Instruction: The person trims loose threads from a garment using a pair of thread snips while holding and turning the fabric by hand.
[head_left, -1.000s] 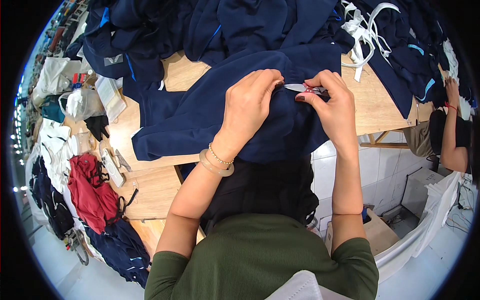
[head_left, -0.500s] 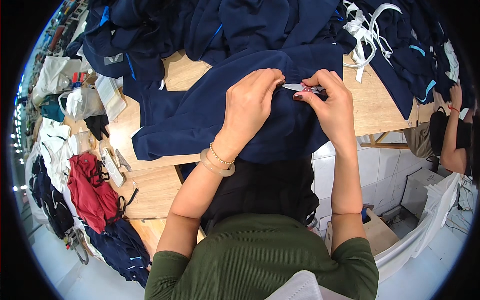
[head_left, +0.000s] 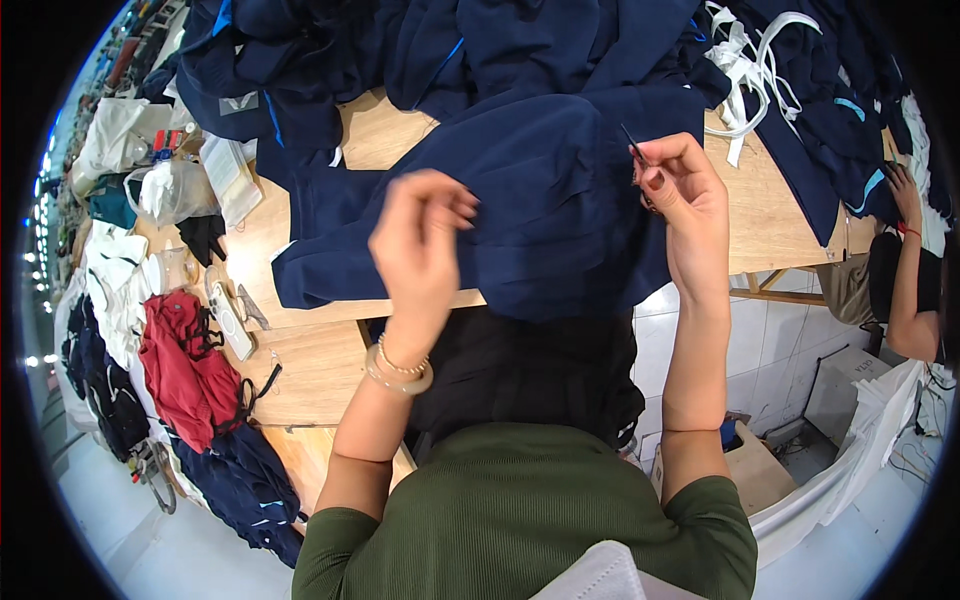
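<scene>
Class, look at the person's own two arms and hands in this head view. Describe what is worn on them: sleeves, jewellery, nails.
Both forearms are bare; short olive-green ribbed sleeves end near the shoulders. The left hand has two bracelets at its wrist: a pale smooth bangle and a thin beaded one. The right hand wears no wrist jewellery; its nails look dark-polished.
</scene>
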